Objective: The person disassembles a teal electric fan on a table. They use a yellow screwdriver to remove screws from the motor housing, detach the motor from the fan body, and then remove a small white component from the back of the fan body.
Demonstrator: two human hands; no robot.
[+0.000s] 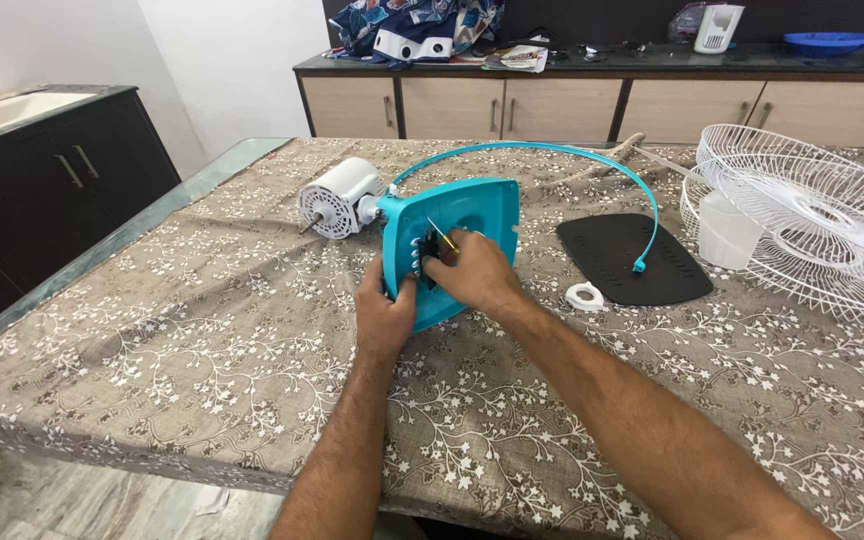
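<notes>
The left hand (384, 318) grips the lower edge of the teal housing (457, 240), which stands near the middle of the table (202, 330). The right hand (472, 272) pinches a screwdriver (442, 236) against the housing's inside. The white motor (340, 198) sits on its far side. Fan grilles (812, 215) lie at the right edge.

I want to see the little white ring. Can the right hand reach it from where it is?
Probably yes. The white ring lies on bare tablecloth just right of the right hand, nothing between them, though that hand is busy with a screwdriver.
</notes>
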